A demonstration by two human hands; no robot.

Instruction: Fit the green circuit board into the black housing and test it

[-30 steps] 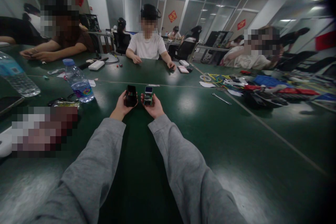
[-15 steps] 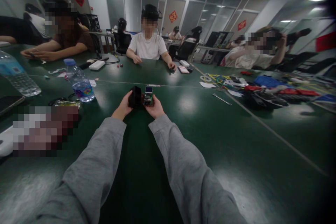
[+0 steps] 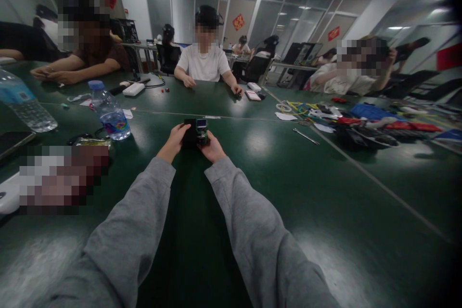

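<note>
Both my arms in grey sleeves reach out over the dark green table (image 3: pixel 252 192). My left hand (image 3: pixel 173 140) is closed on a small black box-like part (image 3: pixel 189 133). My right hand (image 3: pixel 213 148) grips a small green circuit module with a blue-white top (image 3: pixel 202 131). The black part is pressed right against the left side of the module, between my two hands, just above the table.
A water bottle (image 3: pixel 108 113) stands to the left, another bottle (image 3: pixel 21 103) farther left. A metal tool (image 3: pixel 305 136) lies to the right, with cables and red and blue items (image 3: pixel 361 122) beyond. Other people sit around the far side of the table.
My left hand has brought the black part rightward until it touches the green module; a second ago a gap separated them. My right hand has barely moved.
</note>
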